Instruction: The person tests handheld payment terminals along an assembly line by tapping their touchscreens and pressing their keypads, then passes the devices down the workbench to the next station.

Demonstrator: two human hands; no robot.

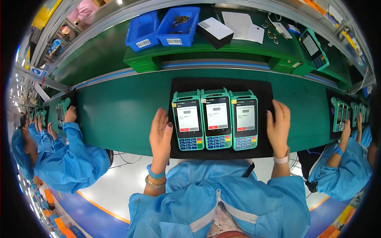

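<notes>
Three green card payment terminals stand side by side on a black mat: the left terminal, the middle terminal and the right terminal. Their screens are lit, each with a red and a grey button, and blue keypads lie below. My left hand is open at the mat's left edge, beside the left terminal and apart from it. At the opposite edge my right hand is also open, its fingers extended over the mat's border. Neither hand holds anything.
A green raised shelf at the back bears two blue bins, a white card on a black block, papers and another terminal. Co-workers sit on both sides along the green bench.
</notes>
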